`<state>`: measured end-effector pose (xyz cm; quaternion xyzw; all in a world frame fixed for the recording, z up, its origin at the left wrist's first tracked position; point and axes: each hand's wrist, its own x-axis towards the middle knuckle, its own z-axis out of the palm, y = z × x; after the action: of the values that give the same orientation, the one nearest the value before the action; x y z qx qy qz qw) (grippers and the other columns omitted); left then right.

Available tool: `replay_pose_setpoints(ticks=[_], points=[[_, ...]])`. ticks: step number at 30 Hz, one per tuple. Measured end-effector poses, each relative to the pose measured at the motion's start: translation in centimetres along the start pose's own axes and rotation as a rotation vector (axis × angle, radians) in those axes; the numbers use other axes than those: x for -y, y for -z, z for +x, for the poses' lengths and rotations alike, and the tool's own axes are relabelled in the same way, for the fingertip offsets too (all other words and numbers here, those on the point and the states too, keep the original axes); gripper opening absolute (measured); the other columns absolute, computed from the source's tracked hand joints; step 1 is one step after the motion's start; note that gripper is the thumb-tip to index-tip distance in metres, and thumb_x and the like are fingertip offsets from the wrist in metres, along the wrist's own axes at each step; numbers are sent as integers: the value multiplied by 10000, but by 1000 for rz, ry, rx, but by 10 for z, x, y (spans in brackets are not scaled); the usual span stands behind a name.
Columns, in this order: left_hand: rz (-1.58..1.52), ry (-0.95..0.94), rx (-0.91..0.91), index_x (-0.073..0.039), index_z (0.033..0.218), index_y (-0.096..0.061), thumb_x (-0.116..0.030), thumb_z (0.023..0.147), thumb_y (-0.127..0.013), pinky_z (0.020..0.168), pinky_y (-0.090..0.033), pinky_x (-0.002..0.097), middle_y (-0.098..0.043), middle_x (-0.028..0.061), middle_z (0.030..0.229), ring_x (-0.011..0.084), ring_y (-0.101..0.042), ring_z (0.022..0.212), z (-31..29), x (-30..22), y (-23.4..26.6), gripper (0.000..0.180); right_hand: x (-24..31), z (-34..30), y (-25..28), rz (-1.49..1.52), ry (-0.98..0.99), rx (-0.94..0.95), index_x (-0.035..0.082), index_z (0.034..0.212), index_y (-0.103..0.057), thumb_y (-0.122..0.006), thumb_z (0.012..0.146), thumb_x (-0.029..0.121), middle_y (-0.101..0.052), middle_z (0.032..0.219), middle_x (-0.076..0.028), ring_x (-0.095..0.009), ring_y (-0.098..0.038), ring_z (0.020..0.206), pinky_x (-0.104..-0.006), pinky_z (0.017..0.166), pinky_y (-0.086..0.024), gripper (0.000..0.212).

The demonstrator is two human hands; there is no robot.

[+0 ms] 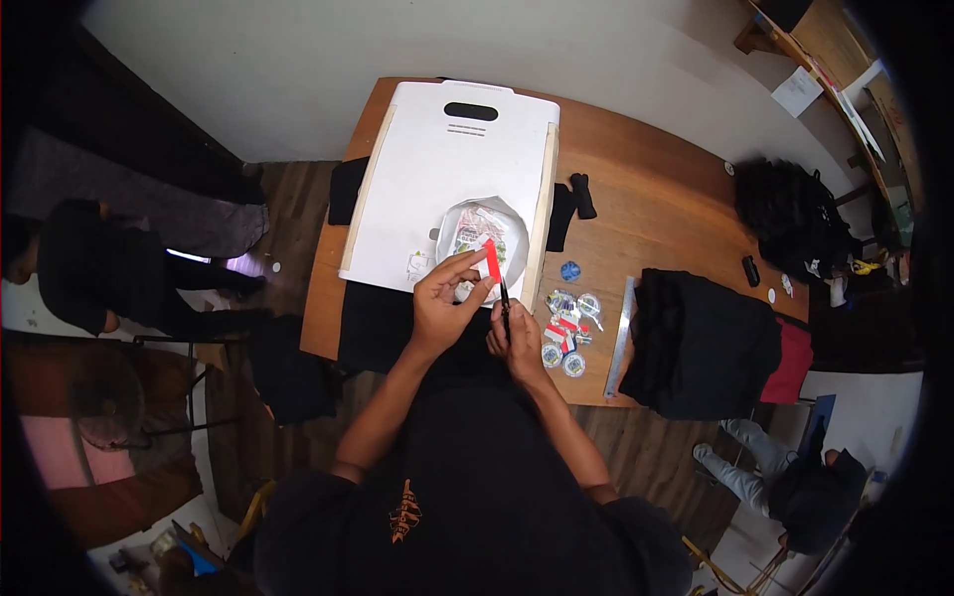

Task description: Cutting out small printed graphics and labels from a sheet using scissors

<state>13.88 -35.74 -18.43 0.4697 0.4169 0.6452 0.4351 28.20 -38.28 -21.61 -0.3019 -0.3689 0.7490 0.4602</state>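
Observation:
My left hand (444, 310) pinches a small red and white strip (492, 264) between thumb and fingertips. Closed around small black scissors (505, 295), my right hand (515, 346) is just right of it, with the blades pointing up at the strip's lower edge. Whether the blades touch the strip, I cannot tell. Beneath both hands lies a shallow white many-sided container (517, 221) holding printed pieces, partly hidden by my left fingers. It rests on a large white board (417, 169) with an oval slot.
Right of the board, round printed stickers (573, 366) and red-white scraps (558, 336) lie near a blue disc (569, 270). Beyond are a metal ruler (621, 338), folded black cloth (701, 333) and a black backpack (795, 214). One person (89, 263) is left, another (815, 497) lower right.

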Motion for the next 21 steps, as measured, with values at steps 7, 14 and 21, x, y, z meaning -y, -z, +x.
replay_pose_setpoints(ticks=[7, 14, 21], points=[[15, -9, 11, 61, 1276, -606, 118, 859, -688, 892, -527, 236, -625, 156, 1243, 106, -623, 964, -1, 0, 0, 428, 1, 1, -1, -1, 18, 15, 58, 989, -496, -323, 1096, 381, -321, 567, 42, -57, -258, 433, -232, 442, -241, 382], [15, -1, 12, 61, 1280, -603, 121, 858, -686, 892, -530, 240, -618, 159, 1254, 110, -628, 966, -1, 1, 1, 434, -8, 0, 5, 28, 7, -12, 61, 982, -500, -339, 1094, 383, -320, 568, 43, -57, -254, 431, -234, 440, -238, 377], [10, 6, 17, 65, 1286, -596, 135, 858, -677, 898, -535, 242, -612, 165, 1257, 111, -634, 964, 0, 1, 2, 442, -11, 0, 6, 21, 9, -5, 62, 980, -501, -347, 1090, 396, -313, 563, 47, -54, -250, 431, -234, 439, -234, 384]])
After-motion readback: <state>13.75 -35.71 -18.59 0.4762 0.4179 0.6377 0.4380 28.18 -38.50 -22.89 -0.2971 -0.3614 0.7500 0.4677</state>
